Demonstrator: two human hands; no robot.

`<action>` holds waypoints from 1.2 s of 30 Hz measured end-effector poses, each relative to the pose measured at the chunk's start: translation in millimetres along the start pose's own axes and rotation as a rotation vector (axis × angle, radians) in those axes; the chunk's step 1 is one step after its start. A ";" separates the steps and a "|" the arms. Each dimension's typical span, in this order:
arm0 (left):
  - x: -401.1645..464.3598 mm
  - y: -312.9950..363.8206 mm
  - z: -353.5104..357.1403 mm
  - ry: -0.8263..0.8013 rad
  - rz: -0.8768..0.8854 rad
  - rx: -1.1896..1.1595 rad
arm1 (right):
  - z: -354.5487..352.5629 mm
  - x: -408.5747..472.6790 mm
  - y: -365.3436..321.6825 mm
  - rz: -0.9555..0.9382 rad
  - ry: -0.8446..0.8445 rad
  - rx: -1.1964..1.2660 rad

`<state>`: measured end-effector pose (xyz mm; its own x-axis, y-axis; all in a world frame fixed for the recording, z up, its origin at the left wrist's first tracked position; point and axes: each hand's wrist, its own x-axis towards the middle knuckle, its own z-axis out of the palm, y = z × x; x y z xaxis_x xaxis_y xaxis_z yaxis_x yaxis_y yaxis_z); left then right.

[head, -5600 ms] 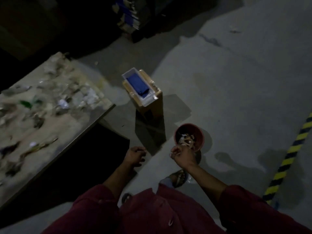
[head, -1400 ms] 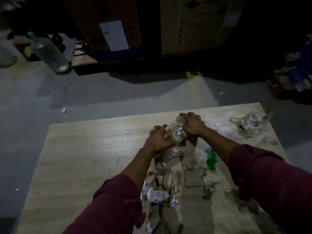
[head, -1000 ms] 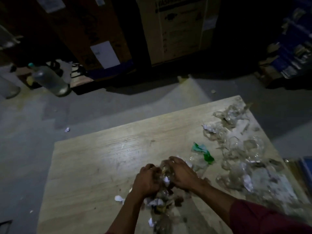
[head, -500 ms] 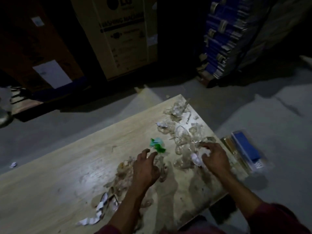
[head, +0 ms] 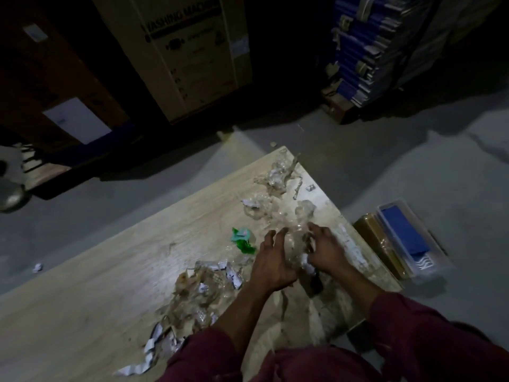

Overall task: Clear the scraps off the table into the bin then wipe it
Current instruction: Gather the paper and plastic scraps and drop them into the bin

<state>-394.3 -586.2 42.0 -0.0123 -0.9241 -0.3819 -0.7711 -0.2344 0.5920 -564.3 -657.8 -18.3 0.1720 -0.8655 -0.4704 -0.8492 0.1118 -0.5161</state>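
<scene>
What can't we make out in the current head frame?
- Bin: out of frame in the head view.
- Scraps between left hand and right hand: covered by fingers, grip unclear.
- Clear plastic scraps at the table corner: dim light and blur hide the piece count.
- Blue item in clear box: too dark to identify.

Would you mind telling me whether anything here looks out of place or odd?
Yes: one small crumpled white paper scrap lies on the grey concrete floor, left of the light wooden table, apart from the other scraps. The left hand and right hand are gathering crinkled clear plastic scraps on the tabletop.
</scene>
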 end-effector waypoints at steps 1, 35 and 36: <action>-0.2 0.7 -2.1 -0.030 -0.009 0.021 | 8.4 -2.8 -6.7 -0.030 -0.060 -0.005; 76.8 -81.2 -76.6 -0.006 -0.239 0.014 | 2.0 135.2 -106.6 -0.301 -0.291 -0.141; 64.3 -84.4 -79.3 -0.003 -0.240 0.024 | 4.0 121.1 -103.9 -0.339 -0.312 -0.116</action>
<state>-279.5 -649.7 23.8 0.1712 -0.8422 -0.5113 -0.7673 -0.4395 0.4670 -453.3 -772.3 -24.6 0.5759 -0.6539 -0.4907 -0.7662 -0.2224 -0.6029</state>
